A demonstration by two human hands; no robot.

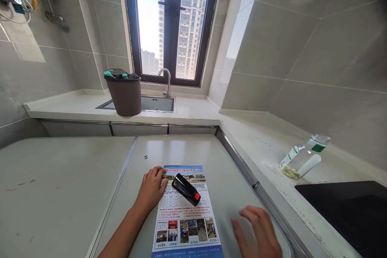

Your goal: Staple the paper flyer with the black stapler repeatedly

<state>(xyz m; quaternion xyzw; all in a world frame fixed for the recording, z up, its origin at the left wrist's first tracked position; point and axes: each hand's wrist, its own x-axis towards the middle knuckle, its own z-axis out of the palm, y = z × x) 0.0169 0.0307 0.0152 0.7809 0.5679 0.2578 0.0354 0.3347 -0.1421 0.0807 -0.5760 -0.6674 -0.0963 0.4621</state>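
Observation:
A printed flyer (186, 209) with a blue header, red and black text and small photos lies flat on the white table. On its upper part rests a black stapler (186, 189) with a red patch at its lower right end, set at a slant. My left hand (152, 187) lies at the flyer's upper left edge, fingertips touching the paper beside the stapler and holding nothing. To the right of the flyer, my right hand (256, 231) is apart from it, fingers loosely bent and spread, with nothing in them. Small metal staple strips (146, 157) lie above my left hand.
Behind the white table (75, 177) runs a counter with a sink (157, 104), a faucet (167, 82) and a brown bucket (125, 96). On the right counter stand a glass bottle (304, 157), tilted in view, and a black panel (347, 205). A window (173, 24) is ahead.

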